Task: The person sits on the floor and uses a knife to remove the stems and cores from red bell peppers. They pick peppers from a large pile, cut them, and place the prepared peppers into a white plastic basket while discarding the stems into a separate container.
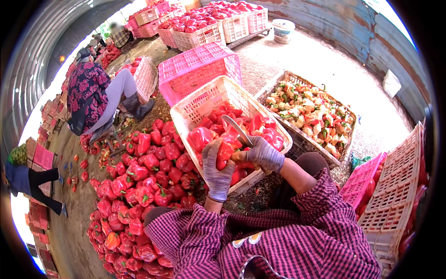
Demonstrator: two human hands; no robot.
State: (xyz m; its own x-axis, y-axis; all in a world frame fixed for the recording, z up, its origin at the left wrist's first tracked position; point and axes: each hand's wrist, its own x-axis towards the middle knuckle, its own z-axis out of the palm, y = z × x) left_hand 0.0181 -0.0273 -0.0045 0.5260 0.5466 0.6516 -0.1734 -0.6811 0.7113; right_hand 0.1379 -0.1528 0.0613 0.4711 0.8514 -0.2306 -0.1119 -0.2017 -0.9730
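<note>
Gloved in knitted fabric, my left hand (pixel 218 171) grips a red bell pepper (pixel 224 153) above a white plastic crate (pixel 190 111). My right hand (pixel 262 153), in a matching glove, holds a knife (pixel 237 129) whose curved blade points up and away to the left. The thumb side of the right hand meets the pepper's near right side, and its fingers hide the knife's handle. Red peppers (pixel 200 137), some cut open, lie in the crate beneath both hands. A large heap of whole red peppers (pixel 150 181) covers the floor at my left.
A crate of pepper cores and stems (pixel 310 108) stands to the right. Behind the white crate a pink crate (pixel 198 69) lies tipped. One person (pixel 90 90) sits at the left; another (pixel 31 181) walks farther off. Stacked crates (pixel 393 195) flank my right side.
</note>
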